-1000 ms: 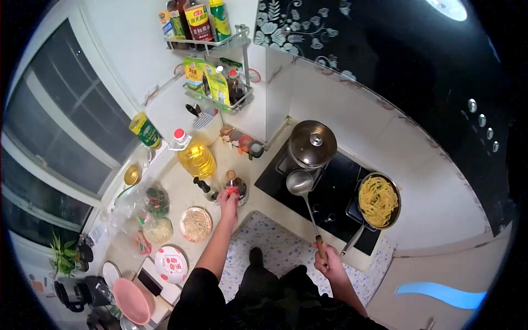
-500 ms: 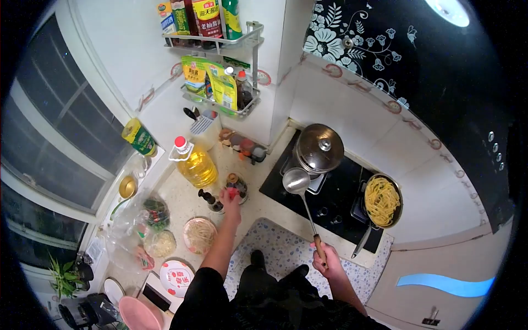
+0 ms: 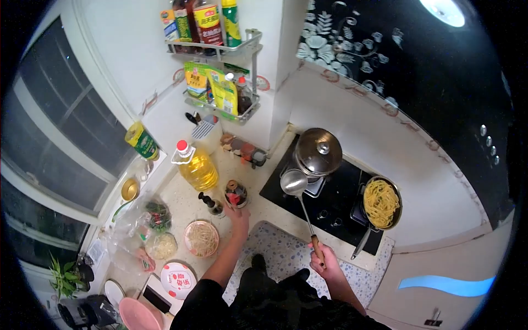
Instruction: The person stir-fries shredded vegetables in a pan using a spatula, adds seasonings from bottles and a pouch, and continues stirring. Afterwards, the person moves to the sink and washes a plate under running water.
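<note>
My right hand is closed around the wooden handle of a metal ladle. The ladle's bowl is over the hob's near left part, just in front of the lidded pot. On the counter, my left hand has its fingers against the lower near side of a dark bottle with a red patch and seems closed around it; some fingers are hidden. Close by on its left stands a small pump bottle. Below that is a plate of pale shreds.
A pan of yellow strips sits on the right of the black hob, handle toward me. An oil jug, plastic bag, lettered white plate and pink basin are on the left. A loaded wall rack hangs above.
My left hand has shifted from the red patch down to the bottle's lower near side. My right hand still holds the ladle, almost unmoved. The view has tilted slightly.
</note>
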Available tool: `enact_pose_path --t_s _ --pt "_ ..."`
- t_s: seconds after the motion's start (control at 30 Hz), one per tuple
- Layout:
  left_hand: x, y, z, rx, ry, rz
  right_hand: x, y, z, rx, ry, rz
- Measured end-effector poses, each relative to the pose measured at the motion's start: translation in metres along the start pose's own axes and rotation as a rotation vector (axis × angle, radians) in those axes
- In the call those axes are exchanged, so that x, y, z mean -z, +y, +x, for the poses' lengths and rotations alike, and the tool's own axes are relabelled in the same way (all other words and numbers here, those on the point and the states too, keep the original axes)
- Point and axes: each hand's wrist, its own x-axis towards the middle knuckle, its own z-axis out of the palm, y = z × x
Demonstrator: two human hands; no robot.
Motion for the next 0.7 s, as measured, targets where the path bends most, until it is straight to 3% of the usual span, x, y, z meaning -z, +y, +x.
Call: enact_pose_path --t_s 0.1,0.17,0.27,0.33,0.47,0.6,0.7 --pt "0.007 -0.093 -0.012 -0.075 -0.084 0.205 0.014 0.000 -0.009 0.040 -0.004 0.041" --pt "-0.008 -0.090 -0.048 -0.088 -0.174 0.312 0.014 -0.005 -0.021 0.107 0.045 0.029" --pt "-0.056 -0.010 -0.119 0.241 -0.478 0.039 0.025 -0.019 -0.045 0.255 0.213 -0.148" --pt "-0.082 -0.017 -0.138 0.317 -0.743 0.108 0.047 -0.027 -0.064 0.412 0.272 -0.239" --pt "-0.138 -0.038 -0.181 0.324 -1.110 0.172 0.103 -0.050 -0.121 0.457 0.639 -0.431" --pt "-0.199 -0.009 -0.223 0.475 -1.207 0.356 0.164 -0.075 -0.179 0.534 0.943 -0.914" --pt "-0.239 -0.011 -0.248 0.694 -1.172 0.396 0.173 -0.109 -0.225 0.365 1.027 -1.170"
